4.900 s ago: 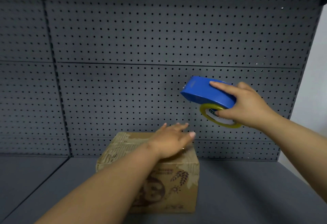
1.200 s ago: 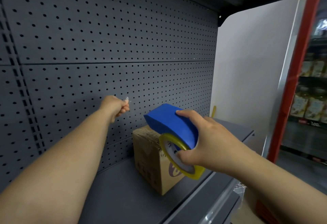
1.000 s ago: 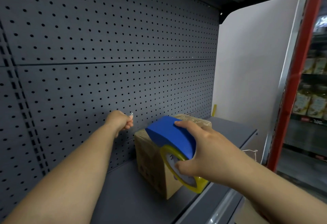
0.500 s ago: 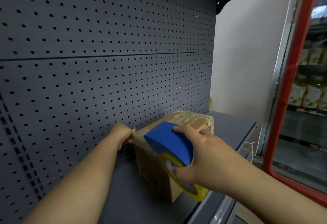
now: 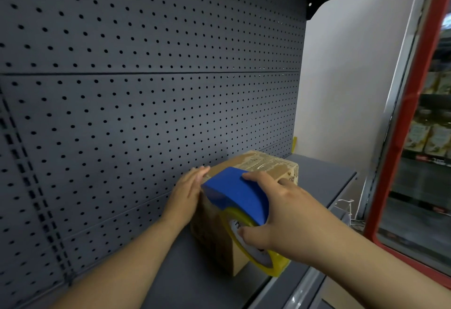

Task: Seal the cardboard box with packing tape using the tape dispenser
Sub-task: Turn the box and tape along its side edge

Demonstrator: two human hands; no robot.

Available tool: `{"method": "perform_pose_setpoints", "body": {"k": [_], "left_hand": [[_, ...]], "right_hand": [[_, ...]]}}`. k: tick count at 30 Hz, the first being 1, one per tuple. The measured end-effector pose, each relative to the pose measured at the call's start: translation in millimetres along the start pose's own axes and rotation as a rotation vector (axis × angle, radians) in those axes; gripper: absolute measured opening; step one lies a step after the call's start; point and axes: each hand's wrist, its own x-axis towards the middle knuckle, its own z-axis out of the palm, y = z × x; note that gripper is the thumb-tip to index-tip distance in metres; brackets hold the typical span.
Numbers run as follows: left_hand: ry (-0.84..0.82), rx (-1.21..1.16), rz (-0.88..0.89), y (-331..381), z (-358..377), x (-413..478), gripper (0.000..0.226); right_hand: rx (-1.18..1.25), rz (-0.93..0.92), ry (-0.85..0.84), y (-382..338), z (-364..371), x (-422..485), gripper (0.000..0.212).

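Note:
A small printed cardboard box (image 5: 266, 165) stands on the grey shelf (image 5: 195, 272), close to the pegboard. My right hand (image 5: 283, 213) grips the blue tape dispenser (image 5: 236, 194) with its yellow-cored tape roll (image 5: 258, 252), holding it against the box's near top edge. My left hand (image 5: 186, 192) lies flat with fingers together against the box's near left end, at the top corner. Whether a strip of tape runs under that hand is hidden.
A dark perforated pegboard (image 5: 146, 89) backs the shelf. A white side panel (image 5: 346, 94) closes its far end. A red frame (image 5: 400, 138) stands to the right, with stocked shelves (image 5: 434, 133) behind it. The shelf's front lip (image 5: 305, 284) runs below my right wrist.
My left hand dropped from mid-air with pinched fingers onto the box's near end and flattened there. My right hand brought the dispenser down onto the box's top edge.

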Motion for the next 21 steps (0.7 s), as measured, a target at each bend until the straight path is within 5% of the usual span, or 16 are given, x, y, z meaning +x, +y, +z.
{"method": "perform_pose_setpoints", "body": {"k": [21], "left_hand": [[-0.048, 0.286, -0.14, 9.5, 4.5, -7.5, 0.05]], "right_hand": [[-0.005, -0.094, -0.041, 44.0, 13.1, -58.9, 0.096]]}}
